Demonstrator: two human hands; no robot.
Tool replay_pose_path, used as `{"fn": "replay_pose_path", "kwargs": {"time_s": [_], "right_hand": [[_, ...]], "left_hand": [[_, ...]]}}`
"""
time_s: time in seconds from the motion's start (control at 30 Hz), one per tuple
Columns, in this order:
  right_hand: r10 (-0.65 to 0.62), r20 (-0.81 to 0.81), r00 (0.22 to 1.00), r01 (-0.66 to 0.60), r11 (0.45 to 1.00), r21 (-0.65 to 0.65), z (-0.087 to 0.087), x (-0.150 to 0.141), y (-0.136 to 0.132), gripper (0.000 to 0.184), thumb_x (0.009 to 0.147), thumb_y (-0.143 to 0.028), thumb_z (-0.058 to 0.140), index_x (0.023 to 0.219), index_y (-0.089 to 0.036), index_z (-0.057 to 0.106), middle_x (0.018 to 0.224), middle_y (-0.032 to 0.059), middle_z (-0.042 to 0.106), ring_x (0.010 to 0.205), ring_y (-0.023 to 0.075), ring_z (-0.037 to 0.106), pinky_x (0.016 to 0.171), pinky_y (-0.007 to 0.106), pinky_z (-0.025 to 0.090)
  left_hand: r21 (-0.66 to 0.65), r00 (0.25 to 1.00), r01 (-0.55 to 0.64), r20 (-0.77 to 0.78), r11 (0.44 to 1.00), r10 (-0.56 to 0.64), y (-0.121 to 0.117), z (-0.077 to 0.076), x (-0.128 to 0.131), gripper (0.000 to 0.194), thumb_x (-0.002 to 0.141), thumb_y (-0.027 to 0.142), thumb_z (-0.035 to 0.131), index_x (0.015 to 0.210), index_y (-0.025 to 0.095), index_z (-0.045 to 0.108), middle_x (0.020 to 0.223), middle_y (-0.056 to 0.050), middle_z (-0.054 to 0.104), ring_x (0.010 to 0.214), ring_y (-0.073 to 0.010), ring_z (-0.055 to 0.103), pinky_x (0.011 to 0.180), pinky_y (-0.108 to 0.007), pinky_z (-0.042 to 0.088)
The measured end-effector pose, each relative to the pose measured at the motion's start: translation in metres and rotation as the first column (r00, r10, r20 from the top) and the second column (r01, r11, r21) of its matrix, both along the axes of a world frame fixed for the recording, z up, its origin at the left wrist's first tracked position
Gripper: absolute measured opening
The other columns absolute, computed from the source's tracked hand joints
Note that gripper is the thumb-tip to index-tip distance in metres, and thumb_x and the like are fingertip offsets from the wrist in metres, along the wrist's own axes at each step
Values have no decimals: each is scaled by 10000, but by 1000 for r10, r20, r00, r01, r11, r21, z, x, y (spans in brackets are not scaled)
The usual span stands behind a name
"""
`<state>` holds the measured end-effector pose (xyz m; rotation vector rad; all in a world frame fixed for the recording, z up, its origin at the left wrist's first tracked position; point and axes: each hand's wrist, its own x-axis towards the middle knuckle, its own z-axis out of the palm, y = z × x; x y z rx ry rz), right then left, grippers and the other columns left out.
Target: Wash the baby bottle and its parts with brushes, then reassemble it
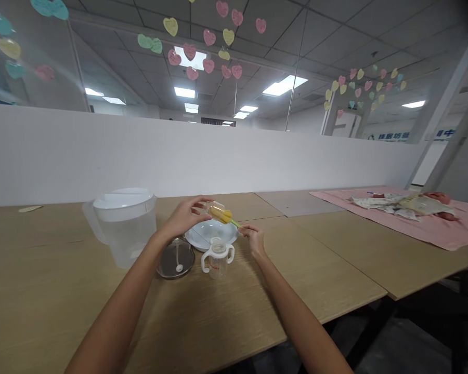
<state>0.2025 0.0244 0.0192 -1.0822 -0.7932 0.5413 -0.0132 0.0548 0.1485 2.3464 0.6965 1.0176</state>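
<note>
- Pitcher (134, 234), translucent, white-lidded, handle to the left; upright on the wooden tabletop (203, 322).
- Dish (166, 265), round, see-through, dark-toned; just right of the pitcher, with a thin white tube (178, 254) in its outline, round-ended.
- Left hand (187, 214), palm downward, fingers clamped on the small clear bottle.
- Bowl (193, 240), white, shallow; beneath the bottle, beyond the handled cup.
- Small clear bottle (213, 207), tilted, mouth toward the right; in the left hand, above the bowl.
- Handled cup (218, 266), clear, two white handles, red marking; upright in front of the bowl, top open.
- Brush (226, 216), yellow head, green handle; head at least partly inside the bottle.
- Right hand (254, 239), fingers clamped on the green handle.
- Pink cloth (425, 231), spread at far right, under a heap of patterned fabric (378, 202).
</note>
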Motion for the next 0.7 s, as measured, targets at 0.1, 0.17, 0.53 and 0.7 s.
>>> {"fn": "replay_pose_path", "kwargs": {"time_s": [0.1,0.17,0.53,0.7], "right_hand": [[-5,-3,1000,5,1000,-6,0,2,1,136,517,-289,612,539,-158,639,462,-30,525,515,126,472,508,238,338],[-10,1,1000,10,1000,-10,-1,3,2,135,517,-291,611,529,-159,636,455,-32,520,512,126,469,505,238,335],[-31,20,999,31,1000,-5,-3,4,2,141,533,-292,585,533,-166,648,431,-39,500,475,112,438,476,231,320],[-6,24,1000,6,1000,-15,-4,3,2,146,523,-292,603,546,-160,662,442,-31,518,473,111,437,476,232,317]], "left_hand": [[35,998,-55,13,998,54,-2,4,-3,431,691,322,649,1110,232,604,1124,-44,619,962,-205,583,829,-336,498],[41,997,-76,9,996,76,-3,5,-4,433,690,320,647,1111,232,605,1126,-44,619,961,-204,583,830,-336,499],[-24,999,-21,-38,999,20,1,5,-11,452,646,355,668,1072,213,620,1086,-43,645,935,-212,589,831,-356,503],[-75,1000,18,-23,997,-20,-4,9,-14,468,641,330,672,1090,209,621,1094,-51,647,932,-211,590,835,-361,505]]}}
